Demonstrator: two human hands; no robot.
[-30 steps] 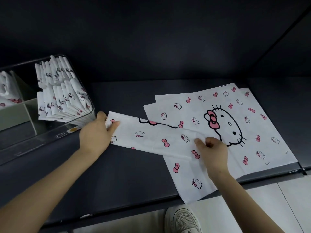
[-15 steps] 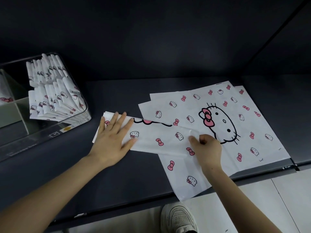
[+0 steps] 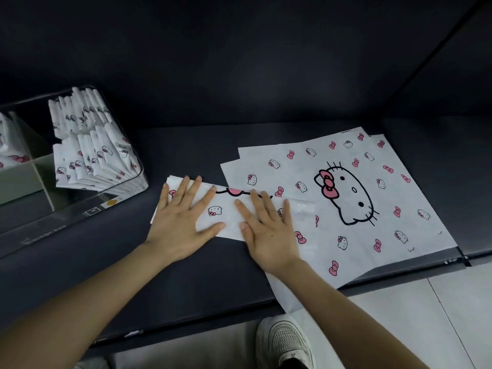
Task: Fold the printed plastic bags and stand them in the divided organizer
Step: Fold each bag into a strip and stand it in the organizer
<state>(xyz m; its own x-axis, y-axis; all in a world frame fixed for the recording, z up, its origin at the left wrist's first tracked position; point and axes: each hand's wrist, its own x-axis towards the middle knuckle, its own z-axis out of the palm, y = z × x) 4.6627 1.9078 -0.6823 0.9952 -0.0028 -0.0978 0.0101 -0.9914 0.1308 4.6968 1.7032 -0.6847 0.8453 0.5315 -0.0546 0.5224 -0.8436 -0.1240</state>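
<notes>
A white plastic bag with pink bows and cat faces, folded into a long strip (image 3: pixel 226 213), lies on the dark shelf. My left hand (image 3: pixel 181 219) presses flat on the strip's left end, fingers spread. My right hand (image 3: pixel 269 230) presses flat on its middle, fingers straight. To the right lies a stack of unfolded printed bags (image 3: pixel 354 195), its near corner hanging over the shelf edge. At the left stands the clear divided organizer (image 3: pixel 125 193), with several folded bags (image 3: pixel 90 153) upright in its right compartments.
The dark shelf (image 3: pixel 186 275) has a back wall and a right side wall. Its front edge runs across the lower frame. Below it are a pale tiled floor and my white shoe (image 3: pixel 286 342). More white bags (image 3: pixel 10 155) fill the organizer's left compartment.
My right hand let go of the strip's right part and moved left to press flat on its middle. My left hand stays flat on the left end.
</notes>
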